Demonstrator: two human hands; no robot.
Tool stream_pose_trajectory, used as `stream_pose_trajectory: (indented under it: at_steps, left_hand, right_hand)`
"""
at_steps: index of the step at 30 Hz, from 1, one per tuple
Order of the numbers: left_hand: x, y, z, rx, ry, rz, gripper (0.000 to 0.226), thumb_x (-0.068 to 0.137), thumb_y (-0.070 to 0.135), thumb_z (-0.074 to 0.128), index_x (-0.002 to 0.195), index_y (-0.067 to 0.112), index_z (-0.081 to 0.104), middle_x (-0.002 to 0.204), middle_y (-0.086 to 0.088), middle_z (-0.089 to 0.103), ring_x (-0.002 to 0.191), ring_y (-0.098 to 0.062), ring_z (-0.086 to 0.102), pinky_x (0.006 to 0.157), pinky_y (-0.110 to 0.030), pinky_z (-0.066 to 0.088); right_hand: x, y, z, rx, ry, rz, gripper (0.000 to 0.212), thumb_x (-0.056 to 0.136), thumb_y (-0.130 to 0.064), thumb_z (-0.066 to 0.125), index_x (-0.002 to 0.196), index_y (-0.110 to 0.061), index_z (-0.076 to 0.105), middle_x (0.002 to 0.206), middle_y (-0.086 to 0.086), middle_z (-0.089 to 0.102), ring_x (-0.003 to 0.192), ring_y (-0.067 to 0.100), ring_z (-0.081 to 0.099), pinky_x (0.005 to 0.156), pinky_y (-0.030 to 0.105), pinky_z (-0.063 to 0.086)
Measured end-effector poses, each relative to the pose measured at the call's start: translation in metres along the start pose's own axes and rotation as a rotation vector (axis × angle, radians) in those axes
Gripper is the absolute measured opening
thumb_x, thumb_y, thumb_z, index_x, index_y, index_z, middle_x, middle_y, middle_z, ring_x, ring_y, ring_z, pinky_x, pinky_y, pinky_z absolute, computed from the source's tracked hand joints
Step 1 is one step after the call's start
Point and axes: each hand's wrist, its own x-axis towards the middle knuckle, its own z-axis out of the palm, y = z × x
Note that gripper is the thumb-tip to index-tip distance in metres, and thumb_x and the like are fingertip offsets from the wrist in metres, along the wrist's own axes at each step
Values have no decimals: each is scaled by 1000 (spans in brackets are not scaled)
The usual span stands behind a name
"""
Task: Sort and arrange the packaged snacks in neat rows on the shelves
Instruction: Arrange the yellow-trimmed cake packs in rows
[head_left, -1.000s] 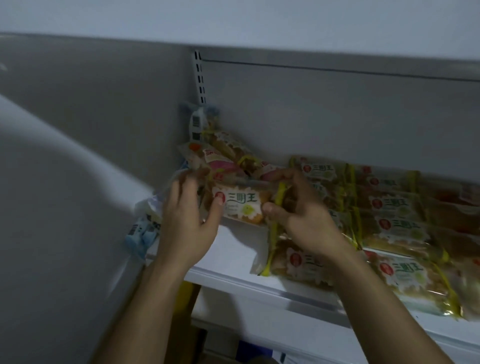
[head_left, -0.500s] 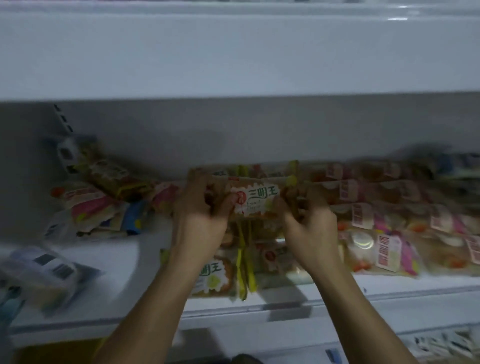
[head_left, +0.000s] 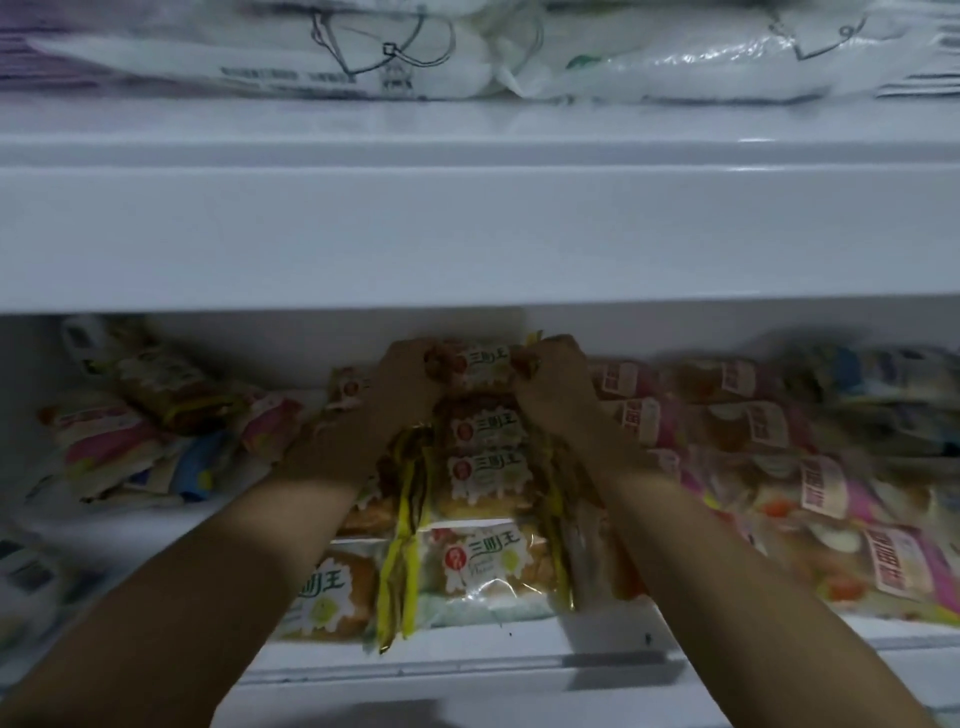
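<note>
A yellow-edged bread packet (head_left: 483, 364) with a white label is at the back of the white shelf (head_left: 467, 660), at the far end of a row of like packets (head_left: 480, 561). My left hand (head_left: 400, 384) grips its left end and my right hand (head_left: 553, 384) grips its right end. A second, partly hidden row of the same packets (head_left: 332, 592) lies under my left forearm.
A loose heap of mixed snack packets (head_left: 150, 431) lies at the shelf's left. Pink-labelled packets (head_left: 810, 483) fill the right side. The upper shelf's front edge (head_left: 467, 234) hangs just above my hands, with white plastic bags (head_left: 415, 47) on it.
Both hands have carried the packet from the left part of the shelf to the back of the middle row. The view has swung right and upward, bringing the upper shelf into sight.
</note>
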Motion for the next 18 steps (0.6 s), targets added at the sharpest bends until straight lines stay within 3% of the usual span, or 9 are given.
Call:
stream_pose_trajectory:
  at_steps: [2,4,6,8,10,13,14,18]
  left_hand:
    - [1,-4,3,17,7,-20,17,87,10,78,104,14,78,108,-6,75,95,-15,66,78,-17,44]
    - [1,-8,3,74,-6,20,22,87,14,80,109,16,78,108,-3,76,101,-18,69,83,-22,48]
    - [-4,-7,-2,140,-47,79,26,86,13,79,112,15,77,110,0,75,103,-19,69,85,-26,50]
    - [-17,3,-15,191,-69,132,19,86,14,76,105,10,78,104,-9,76,95,-25,71,83,-35,57]
    - [-41,8,-33,199,-42,214,23,85,22,67,96,6,78,95,-15,75,87,-30,71,78,-44,60]
    - [-84,1,-63,212,8,158,41,87,35,59,112,6,74,120,-21,65,112,-36,62,98,-44,52]
    - [-97,-5,-73,262,66,139,40,89,34,60,115,7,73,122,-19,64,114,-36,61,98,-41,49]
    - [-134,-45,-120,397,265,124,32,89,30,53,94,10,76,96,-12,73,94,-36,67,85,-37,54]
  right_hand:
    - [6,9,6,-57,-54,-18,34,94,-23,59,126,-15,71,133,15,55,122,34,52,100,25,39]
    - [9,14,7,-110,-137,-27,34,91,-17,57,124,-15,68,129,16,58,122,35,53,97,27,40]
    - [4,15,3,-166,-200,-49,46,88,-11,57,133,-15,61,136,17,56,130,37,49,106,34,40]
    - [-14,12,-3,-156,-177,-97,64,88,-8,56,151,-18,44,155,14,42,147,35,31,124,47,23]
    - [-38,1,-6,-15,-87,-131,71,86,-13,53,155,-26,37,160,6,38,152,28,24,126,51,19]
    - [-72,-33,6,169,-41,-144,66,91,-22,56,152,-36,38,158,-2,40,149,24,30,123,37,23]
    - [-82,-49,14,181,-58,-173,68,92,-21,60,153,-37,36,159,-3,39,149,22,31,121,35,29]
    - [-95,-114,52,216,-203,-264,73,91,-20,66,152,-39,30,159,-6,34,147,18,31,120,38,33]
